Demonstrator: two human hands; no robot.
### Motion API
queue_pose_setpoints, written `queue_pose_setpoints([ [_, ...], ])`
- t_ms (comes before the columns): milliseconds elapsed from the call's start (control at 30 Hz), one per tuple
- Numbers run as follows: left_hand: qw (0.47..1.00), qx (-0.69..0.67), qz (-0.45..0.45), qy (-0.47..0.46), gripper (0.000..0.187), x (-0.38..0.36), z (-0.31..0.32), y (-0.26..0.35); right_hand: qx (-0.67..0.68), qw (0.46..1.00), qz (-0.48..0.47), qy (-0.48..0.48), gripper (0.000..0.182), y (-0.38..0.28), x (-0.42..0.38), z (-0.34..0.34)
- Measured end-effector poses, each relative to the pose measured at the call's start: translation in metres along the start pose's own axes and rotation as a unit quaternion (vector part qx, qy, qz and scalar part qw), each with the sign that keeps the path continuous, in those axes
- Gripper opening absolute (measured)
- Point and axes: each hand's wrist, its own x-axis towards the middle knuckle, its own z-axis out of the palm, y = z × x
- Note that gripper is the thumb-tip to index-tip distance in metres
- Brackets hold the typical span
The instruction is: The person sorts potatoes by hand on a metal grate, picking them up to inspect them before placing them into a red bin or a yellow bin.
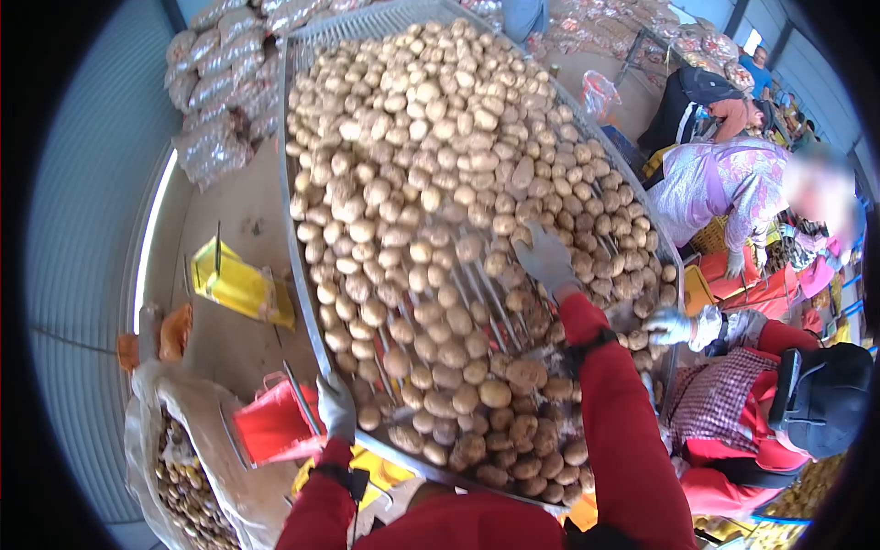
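Potatoes [431,137] cover a long metal sorting table [307,284] in front of me, thinning out near its middle, where slats show between them. My right hand [547,259], in a grey glove, lies over the potatoes right of that gap with its fingers stretched out; no potato is visibly gripped. At the table's near left rim is my left hand [336,408], also gloved, its fingers extended and apparently touching the rim. Beside it hangs a red container [275,423]. Larger, dirtier potatoes [527,445] lie heaped at the near end.
A co-worker's gloved hand [669,326] reaches in at the right edge, beside a person in a dark cap [830,394]. Another person in a patterned top [724,183] stands farther along. At left are a yellow container [240,286] and a large open sack [234,458]. Filled bags [215,82] are stacked behind.
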Motion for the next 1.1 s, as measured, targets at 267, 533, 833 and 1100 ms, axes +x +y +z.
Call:
queue_pose_setpoints([
  [267,0.999,0.014,0.033,0.030,0.065,0.000,0.001,-0.008,-0.178,0.982,0.026,-0.058,0.070,0.003,0.107,0.047],
  [533,0.999,-0.010,0.031,0.008,0.067,0.005,0.006,-0.010,0.453,0.856,-0.233,0.090,0.063,-0.003,-0.075,0.032],
  [833,0.806,-0.456,0.156,-0.344,0.049,-0.120,-0.057,0.129,0.357,0.915,-0.172,-0.075,0.052,-0.099,-0.222,-0.026],
  [1100,0.701,-0.601,-0.005,-0.384,0.053,-0.178,-0.071,0.071,0.464,0.845,-0.029,-0.263,0.051,-0.163,-0.330,0.038],
])
